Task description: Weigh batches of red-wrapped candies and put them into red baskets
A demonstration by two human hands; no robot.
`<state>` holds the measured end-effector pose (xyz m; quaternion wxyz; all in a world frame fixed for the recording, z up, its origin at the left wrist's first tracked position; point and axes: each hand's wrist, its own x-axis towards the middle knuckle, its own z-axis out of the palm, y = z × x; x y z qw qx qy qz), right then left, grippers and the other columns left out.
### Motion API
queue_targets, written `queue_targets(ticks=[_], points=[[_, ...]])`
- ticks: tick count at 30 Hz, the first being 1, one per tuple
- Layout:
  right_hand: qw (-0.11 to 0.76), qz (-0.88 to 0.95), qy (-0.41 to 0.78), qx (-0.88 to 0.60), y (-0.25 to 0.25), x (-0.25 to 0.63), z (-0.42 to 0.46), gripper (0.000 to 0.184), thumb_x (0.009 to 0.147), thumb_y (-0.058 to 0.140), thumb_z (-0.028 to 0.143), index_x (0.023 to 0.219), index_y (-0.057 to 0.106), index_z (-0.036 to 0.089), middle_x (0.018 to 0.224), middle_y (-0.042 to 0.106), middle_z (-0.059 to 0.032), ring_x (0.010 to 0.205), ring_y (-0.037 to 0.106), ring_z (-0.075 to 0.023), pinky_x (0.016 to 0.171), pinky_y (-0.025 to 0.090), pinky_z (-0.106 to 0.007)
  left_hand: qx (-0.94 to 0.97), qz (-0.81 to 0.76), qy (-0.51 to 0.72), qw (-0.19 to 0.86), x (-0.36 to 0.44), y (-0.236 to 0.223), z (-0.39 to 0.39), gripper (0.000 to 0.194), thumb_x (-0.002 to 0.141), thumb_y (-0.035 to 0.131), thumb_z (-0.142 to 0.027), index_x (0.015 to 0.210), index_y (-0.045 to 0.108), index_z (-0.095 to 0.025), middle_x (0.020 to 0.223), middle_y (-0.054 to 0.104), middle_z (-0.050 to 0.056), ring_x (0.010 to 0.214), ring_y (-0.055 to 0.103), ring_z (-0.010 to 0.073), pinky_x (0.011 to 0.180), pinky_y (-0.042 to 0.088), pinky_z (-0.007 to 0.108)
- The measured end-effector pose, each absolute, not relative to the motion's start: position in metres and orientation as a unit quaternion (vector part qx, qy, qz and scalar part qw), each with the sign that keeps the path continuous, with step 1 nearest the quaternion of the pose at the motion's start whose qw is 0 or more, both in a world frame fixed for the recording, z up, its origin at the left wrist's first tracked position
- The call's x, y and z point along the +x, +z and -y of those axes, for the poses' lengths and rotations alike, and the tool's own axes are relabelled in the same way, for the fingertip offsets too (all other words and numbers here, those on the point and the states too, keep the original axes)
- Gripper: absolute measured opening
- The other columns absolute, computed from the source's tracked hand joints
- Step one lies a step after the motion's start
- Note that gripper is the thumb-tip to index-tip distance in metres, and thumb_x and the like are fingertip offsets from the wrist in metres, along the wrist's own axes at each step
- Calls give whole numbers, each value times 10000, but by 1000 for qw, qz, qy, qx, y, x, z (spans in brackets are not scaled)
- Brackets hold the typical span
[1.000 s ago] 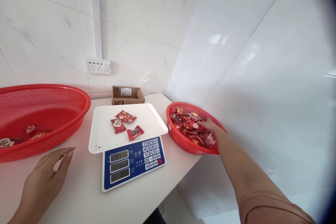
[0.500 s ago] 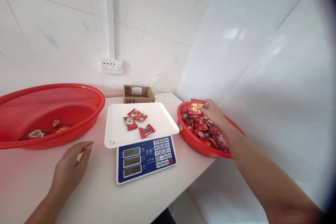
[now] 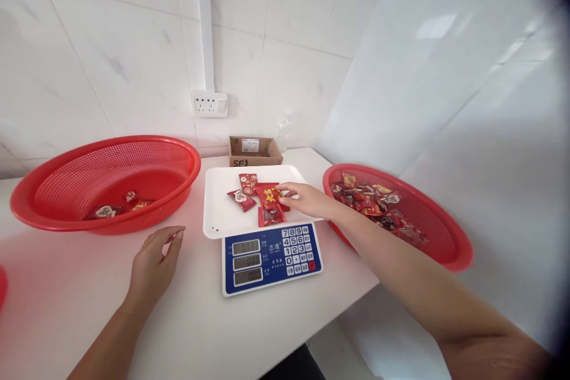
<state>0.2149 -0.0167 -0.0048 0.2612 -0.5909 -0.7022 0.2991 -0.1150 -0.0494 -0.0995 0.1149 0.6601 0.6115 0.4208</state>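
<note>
"What has just come from the right-side red basket (image 3: 446,244) to the scale (image 3: 272,258) and its white tray (image 3: 221,211)?"

"The right hand (image 3: 307,199), pinching a packet."

"And the left hand (image 3: 154,261)?"

"Empty, loosely half-open, near the table."

"Which packet?"

"The red one with gold lettering (image 3: 269,195), at the tray; whether it touches down, I can't tell. It joins three sachets (image 3: 241,200) there, making four."

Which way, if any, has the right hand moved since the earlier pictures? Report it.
Yes: judged against the scale, the right hand has moved left, from the right-hand basket to the white tray, its fingers touching a red packet.
</note>
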Motion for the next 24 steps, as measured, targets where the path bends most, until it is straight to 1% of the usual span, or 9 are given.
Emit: queue_targets(ticks=[4, 7, 9, 12, 15, 19, 24], points=[[262, 713, 217, -613, 2, 226, 42, 390, 787, 574, 281, 1177, 564, 267, 1265, 545, -39, 1054, 549, -240, 906, 435, -417, 655, -614, 424, 118, -115, -100, 49, 324, 782, 447, -458, 905, 633, -223, 926, 664, 39, 799, 609, 163, 574, 456, 229], [261, 697, 131, -655, -1, 249, 70, 408, 800, 552, 287, 1208, 542, 279, 1266, 544, -40, 1123, 510, -269, 961, 397, -444, 649, -620, 423, 124, -115, -102, 49, 322, 782, 448, -452, 910, 635, -224, 938, 663, 37, 801, 611, 162, 598, 462, 232], [240, 686, 86, -682, -7, 266, 91, 423, 810, 529, 302, 1233, 521, 281, 1289, 527, -39, 1188, 462, -286, 1001, 364, -455, 635, -636, 416, 139, -115, -102, 49, 325, 778, 452, -458, 919, 634, -229, 958, 662, 32, 805, 612, 160, 614, 468, 234], [198, 633, 40, -748, -17, 289, 120, 474, 826, 479, 381, 1280, 479, 243, 1333, 489, -56, 1219, 434, -315, 997, 371, -475, 599, -663, 408, 189, -114, -102, 49, 329, 769, 465, -474, 938, 625, -241, 958, 665, 18, 809, 620, 154, 688, 488, 243], [138, 557, 19, -818, -25, 303, 137, 544, 835, 404, 483, 1302, 458, 209, 1304, 522, -73, 1164, 490, -333, 937, 425, -489, 566, -674, 411, 236, -112, -99, 50, 344, 761, 474, -489, 952, 612, -239, 905, 668, 11, 769, 630, 148, 737, 501, 262], [78, 542, 31, -836, -36, 312, 143, 547, 844, 295, 552, 1286, 470, 280, 1184, 617, -42, 1058, 575, -316, 788, 505, -445, 546, -690, 405, 250, -107, -92, 51, 351, 750, 487, -497, 941, 613, -231, 841, 660, 9, 702, 620, 144, 717, 514, 272], [15, 528, 6, -849, -48, 317, 144, 560, 839, 224, 575, 1278, 474, 335, 1109, 655, -34, 906, 634, -316, 643, 510, -437, 531, -714, 392, 232, -105, -89, 51, 321, 764, 482, -489, 924, 614, -244, 817, 652, 4, 701, 612, 145, 717, 513, 282]])
